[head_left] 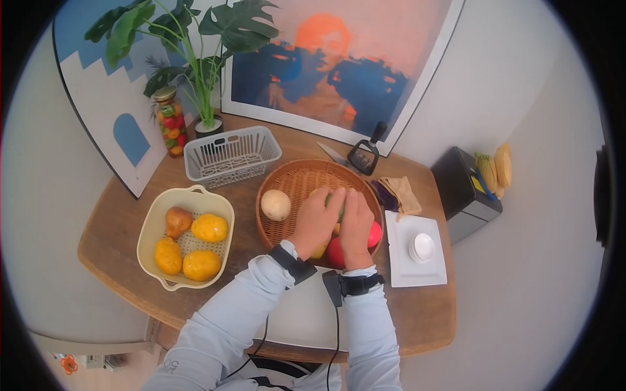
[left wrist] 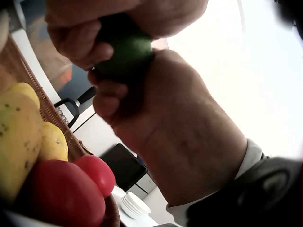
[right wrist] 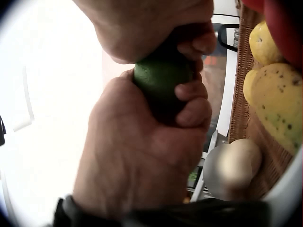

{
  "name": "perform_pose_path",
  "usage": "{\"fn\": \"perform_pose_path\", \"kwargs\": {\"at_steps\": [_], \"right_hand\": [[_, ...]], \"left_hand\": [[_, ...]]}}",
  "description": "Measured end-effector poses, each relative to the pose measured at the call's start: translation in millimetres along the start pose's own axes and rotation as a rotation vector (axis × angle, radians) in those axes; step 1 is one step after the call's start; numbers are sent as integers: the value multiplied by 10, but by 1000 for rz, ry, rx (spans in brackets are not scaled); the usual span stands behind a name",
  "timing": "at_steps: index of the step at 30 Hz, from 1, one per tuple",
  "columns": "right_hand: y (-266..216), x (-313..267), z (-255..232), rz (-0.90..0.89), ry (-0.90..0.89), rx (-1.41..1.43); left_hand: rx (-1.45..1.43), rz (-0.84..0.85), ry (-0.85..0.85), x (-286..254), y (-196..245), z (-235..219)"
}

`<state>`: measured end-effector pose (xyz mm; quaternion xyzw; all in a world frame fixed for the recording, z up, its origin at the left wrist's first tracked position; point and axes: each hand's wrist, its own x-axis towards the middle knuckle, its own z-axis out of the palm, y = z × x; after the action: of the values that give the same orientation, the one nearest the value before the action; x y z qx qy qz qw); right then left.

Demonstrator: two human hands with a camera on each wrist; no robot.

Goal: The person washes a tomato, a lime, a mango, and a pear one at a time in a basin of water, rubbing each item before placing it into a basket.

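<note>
Held over the wicker basket (head_left: 297, 176), a dark green, rounded fruit or vegetable (left wrist: 130, 59) sits between both hands. My left hand (head_left: 314, 223) curls its fingers round one end, and my right hand (head_left: 357, 225) grips the other. The palms hide much of it; its exact kind I cannot tell. Below the hands, the basket holds a speckled yellow fruit (left wrist: 19, 137), a smaller yellow fruit (left wrist: 53, 142) and two smooth red ones, a large one (left wrist: 66, 194) and a small one (left wrist: 97, 172). A pale round vegetable (head_left: 276, 205) lies at the basket's left side.
A cream colander (head_left: 226, 244) with yellow fruits and a brown onion (head_left: 178, 222) stands left. Behind are a grey plastic basket (head_left: 274, 144), a jar (head_left: 171, 124), a plant, a knife (head_left: 332, 152) and a black-handled tool (head_left: 365, 155). White bowls (head_left: 422, 247) sit on a tray (head_left: 398, 274) at right.
</note>
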<state>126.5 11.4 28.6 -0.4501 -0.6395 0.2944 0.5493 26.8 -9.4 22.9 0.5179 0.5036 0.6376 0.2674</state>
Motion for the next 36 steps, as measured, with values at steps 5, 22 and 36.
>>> {"fn": "perform_pose_path", "kwargs": {"at_steps": [5,22,36], "right_hand": [[23,-25,104,-149,37,-86],[64,32,-51,191,-25,156],[21,36,-27,206,99,304]], "left_hand": [[66,-21,-37,26,-29,-58],[207,207,66,9,-53,16],[-207,-193,-142,-23,133,-17]]}}
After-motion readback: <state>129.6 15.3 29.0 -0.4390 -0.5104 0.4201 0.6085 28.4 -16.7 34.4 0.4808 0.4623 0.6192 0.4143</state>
